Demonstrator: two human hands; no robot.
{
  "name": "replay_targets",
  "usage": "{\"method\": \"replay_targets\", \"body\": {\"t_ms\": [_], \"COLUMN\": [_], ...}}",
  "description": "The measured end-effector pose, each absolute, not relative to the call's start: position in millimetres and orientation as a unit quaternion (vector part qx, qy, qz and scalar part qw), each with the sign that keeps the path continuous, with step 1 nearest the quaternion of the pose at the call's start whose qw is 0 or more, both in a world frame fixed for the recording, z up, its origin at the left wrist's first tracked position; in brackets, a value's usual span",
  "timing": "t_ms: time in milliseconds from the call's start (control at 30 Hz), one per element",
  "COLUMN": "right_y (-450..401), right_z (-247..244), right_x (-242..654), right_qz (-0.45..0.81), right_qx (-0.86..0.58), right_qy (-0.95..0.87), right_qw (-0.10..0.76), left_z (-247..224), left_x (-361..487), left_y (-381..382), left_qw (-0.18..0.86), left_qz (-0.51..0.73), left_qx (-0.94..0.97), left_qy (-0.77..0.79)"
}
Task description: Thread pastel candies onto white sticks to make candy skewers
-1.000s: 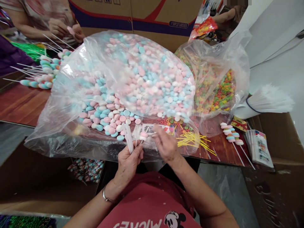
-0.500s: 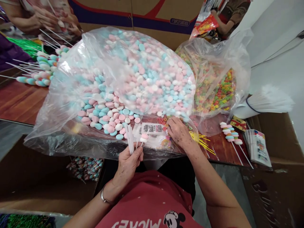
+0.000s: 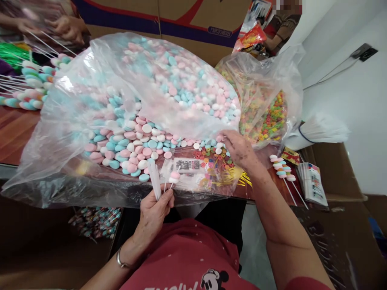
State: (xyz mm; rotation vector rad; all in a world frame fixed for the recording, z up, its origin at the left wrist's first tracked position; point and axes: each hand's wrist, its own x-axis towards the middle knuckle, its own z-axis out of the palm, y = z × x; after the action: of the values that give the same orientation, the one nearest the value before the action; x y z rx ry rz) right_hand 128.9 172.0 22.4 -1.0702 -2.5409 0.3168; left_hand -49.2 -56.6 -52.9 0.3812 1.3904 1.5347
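Note:
My left hand [image 3: 156, 204] is closed around a bundle of white sticks [image 3: 155, 179], low over the table's front edge. One stick rises from that hand with a pink and a white candy [image 3: 174, 177] threaded on it. My right hand [image 3: 237, 147] has its fingers curled on the edge of the large clear plastic bag [image 3: 193, 125]; its fingertips are partly hidden. Pink, blue and white disc candies [image 3: 139, 149] spill from the bag's mouth. Small coloured ring candies [image 3: 208, 155] lie just below my right hand. Between the hands are printed clear packets [image 3: 187, 165].
Yellow twist ties [image 3: 240, 177] lie by my right forearm. Rightward are finished candy skewers [image 3: 281, 167], stacked packets [image 3: 313, 183], a container of white sticks [image 3: 323, 129] and a bag of ring candies [image 3: 266, 108]. More skewers [image 3: 33, 80] and a co-worker's hands [image 3: 65, 30] are at left.
My right hand has moved up and away from me, and the bag's edge is pushed back, showing more discs and rings. My left hand keeps its sticks. The view has shifted right.

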Motion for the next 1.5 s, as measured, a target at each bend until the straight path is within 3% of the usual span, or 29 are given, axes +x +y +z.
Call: {"method": "replay_targets", "body": {"t_ms": [200,467,767,933,1067,1167,1367,1500], "right_y": [166,150,138,144,143,137,120,120], "right_z": [27,21,-1,12,14,7,0,4], "right_x": [155,175,175,180,175,166,156,155], "right_qz": [0.134,0.116,0.064,0.104,0.165,0.173,0.002,-0.008], "right_qx": [-0.388,-0.355,-0.375,-0.420,-0.400,-0.375,-0.405,-0.440], "right_qy": [-0.912,-0.925,-0.924,-0.899,-0.898,-0.909,-0.911,-0.891], "right_qw": [0.011,-0.076,-0.026,0.066,0.078,0.059,-0.075,-0.108], "left_z": [-54,-50,-54,-54,-52,-52,-53,-53], "left_x": [-47,-43,-39,-40,-39,-38,-39,-38], "left_y": [-56,-56,-59,-60,-59,-59,-59,-60], "left_qw": [0.502,0.505,0.522,0.517,0.523,0.524,0.521,0.526], "left_qz": [0.629,0.621,0.604,0.604,0.599,0.599,0.600,0.603], "left_qx": [0.152,0.153,0.165,0.158,0.156,0.153,0.150,0.149], "left_qy": [0.574,0.580,0.580,0.586,0.586,0.587,0.588,0.581]}}
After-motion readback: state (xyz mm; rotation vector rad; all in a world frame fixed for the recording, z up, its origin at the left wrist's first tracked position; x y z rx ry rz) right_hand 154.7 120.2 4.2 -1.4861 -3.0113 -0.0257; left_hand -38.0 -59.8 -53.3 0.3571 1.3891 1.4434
